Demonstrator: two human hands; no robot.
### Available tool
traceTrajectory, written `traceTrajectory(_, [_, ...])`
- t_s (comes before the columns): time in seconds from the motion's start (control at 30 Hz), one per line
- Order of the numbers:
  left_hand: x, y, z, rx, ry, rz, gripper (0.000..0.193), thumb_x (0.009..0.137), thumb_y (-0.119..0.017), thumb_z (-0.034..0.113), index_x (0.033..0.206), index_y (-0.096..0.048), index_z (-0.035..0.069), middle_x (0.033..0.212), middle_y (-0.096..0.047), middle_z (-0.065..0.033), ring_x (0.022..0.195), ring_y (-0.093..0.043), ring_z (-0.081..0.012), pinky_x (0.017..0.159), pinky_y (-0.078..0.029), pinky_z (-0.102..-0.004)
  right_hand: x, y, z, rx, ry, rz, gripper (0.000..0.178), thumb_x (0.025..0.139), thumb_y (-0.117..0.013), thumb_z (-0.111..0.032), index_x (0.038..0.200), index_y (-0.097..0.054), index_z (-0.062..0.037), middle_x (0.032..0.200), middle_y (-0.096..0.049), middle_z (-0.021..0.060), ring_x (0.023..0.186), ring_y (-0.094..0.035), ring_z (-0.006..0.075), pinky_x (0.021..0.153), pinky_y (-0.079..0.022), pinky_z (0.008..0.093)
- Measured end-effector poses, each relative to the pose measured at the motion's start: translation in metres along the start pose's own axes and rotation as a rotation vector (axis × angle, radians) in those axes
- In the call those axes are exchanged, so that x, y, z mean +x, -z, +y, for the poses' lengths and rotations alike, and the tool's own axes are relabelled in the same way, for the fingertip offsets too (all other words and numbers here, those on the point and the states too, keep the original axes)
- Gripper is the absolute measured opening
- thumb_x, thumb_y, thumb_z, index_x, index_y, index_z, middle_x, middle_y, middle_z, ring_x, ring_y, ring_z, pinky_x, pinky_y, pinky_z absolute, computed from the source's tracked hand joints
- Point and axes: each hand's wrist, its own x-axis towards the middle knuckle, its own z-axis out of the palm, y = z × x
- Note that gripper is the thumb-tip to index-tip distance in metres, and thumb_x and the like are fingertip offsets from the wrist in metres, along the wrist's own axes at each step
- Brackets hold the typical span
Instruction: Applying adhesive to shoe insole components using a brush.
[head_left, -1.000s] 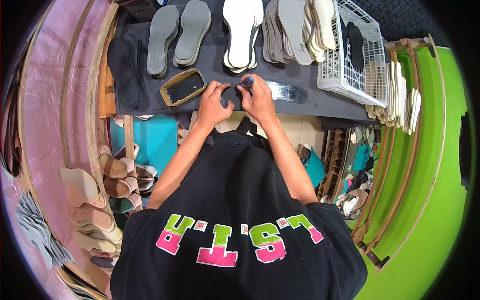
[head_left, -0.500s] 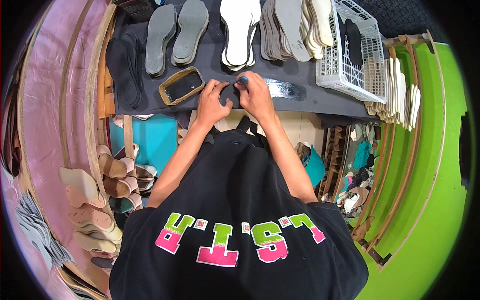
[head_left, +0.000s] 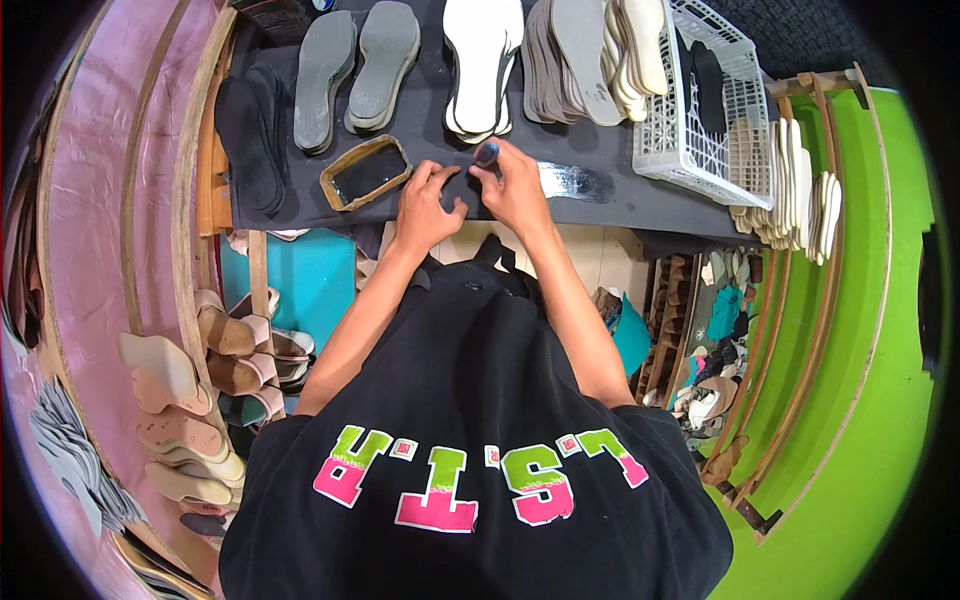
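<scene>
My left hand (head_left: 430, 210) rests at the near edge of the dark work table, fingertips pressed down and thumb spread away from them. Between the two hands lies a dark, flat surface (head_left: 461, 188) whose outline blends into the tabletop. My right hand (head_left: 514, 192) is closed round a dark, round-ended tool (head_left: 487, 153), held nearly upright; its working end is hidden under the fingers. Just right of that hand is a glossy black, wet-looking strip (head_left: 577, 183) with a rounded end. Left of my left hand sits a brown-rimmed, shallow container (head_left: 336, 188) with something dark and shiny inside.
Along the table's far side lie black insoles (head_left: 248, 140), grey insoles (head_left: 325, 75), a white stack (head_left: 482, 60) and a grey-beige stack (head_left: 578, 65). A white plastic basket (head_left: 745, 165) stands at the right. Shoe lasts (head_left: 232, 330) fill a rack below left.
The tool in my right hand has tipped a little, its round end now slightly higher. My left hand stays in about the same place.
</scene>
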Motion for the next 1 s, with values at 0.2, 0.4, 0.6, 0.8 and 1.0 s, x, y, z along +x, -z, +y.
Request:
traceTrajectory(0.2, [0.001, -0.001, 0.000, -0.005, -0.012, 0.016, 0.049, 0.072, -0.077, 0.008, 0.121, -0.075, 0.003, 0.103, -0.062, -0.0104, 0.077, -0.061, -0.0270, 0.077, -0.055, -0.0401, -0.004, 0.003, -0.002, 0.063, -0.073, 0.004, 0.019, 0.086, -0.075, 0.003, 0.098, -0.061, 0.0025, 0.086, -0.063, 0.0215, 0.077, -0.064, 0.0457, 0.069, -0.051, 0.0467])
traceTrajectory(0.4, [0.000, -0.001, -0.003, 0.000, -0.043, 0.028, 0.050, 0.072, -0.077, 0.006, 0.122, -0.075, 0.004, 0.102, -0.062, -0.0093, 0.075, -0.059, -0.0235, 0.074, -0.054, -0.0376, -0.009, 0.000, -0.002, -0.001, -0.092, 0.183, 0.017, 0.087, -0.072, 0.006, 0.097, -0.060, 0.0016, 0.087, -0.063, 0.0203, 0.077, -0.063, 0.0448, 0.069, -0.050, 0.0488])
traceTrajectory(0.6, [0.001, -0.003, -0.005, 0.017, -0.085, 0.049, 0.045, 0.073, -0.078, 0.006, 0.118, -0.076, 0.004, 0.099, -0.062, -0.0095, 0.076, -0.060, -0.0236, 0.073, -0.054, -0.0378, -0.020, -0.008, 0.000, -0.129, 0.068, 0.202, 0.020, 0.085, -0.071, 0.007, 0.102, -0.062, -0.0002, 0.089, -0.062, 0.0187, 0.085, -0.064, 0.0433, 0.075, -0.051, 0.0511])
traceTrajectory(0.8, [-0.001, -0.002, -0.007, -0.038, -0.040, 0.036, 0.038, 0.074, -0.081, 0.007, 0.111, -0.077, 0.004, 0.097, -0.063, -0.0082, 0.075, -0.061, -0.0225, 0.072, -0.054, -0.0359, -0.020, -0.006, 0.000, -0.044, 0.164, 0.036, 0.023, 0.084, -0.072, 0.006, 0.104, -0.062, 0.0008, 0.089, -0.063, 0.0185, 0.086, -0.064, 0.0431, 0.075, -0.052, 0.0502])
traceTrajectory(1.0, [-0.001, 0.000, -0.003, -0.010, -0.042, 0.040, 0.036, 0.074, -0.081, 0.005, 0.110, -0.078, 0.005, 0.097, -0.063, -0.0076, 0.073, -0.060, -0.0207, 0.072, -0.054, -0.0347, -0.008, -0.007, -0.004, 0.038, -0.063, 0.179, 0.022, 0.090, -0.077, -0.003, 0.105, -0.062, 0.0042, 0.089, -0.068, 0.0210, 0.077, -0.073, 0.0406, 0.068, -0.059, 0.0450])
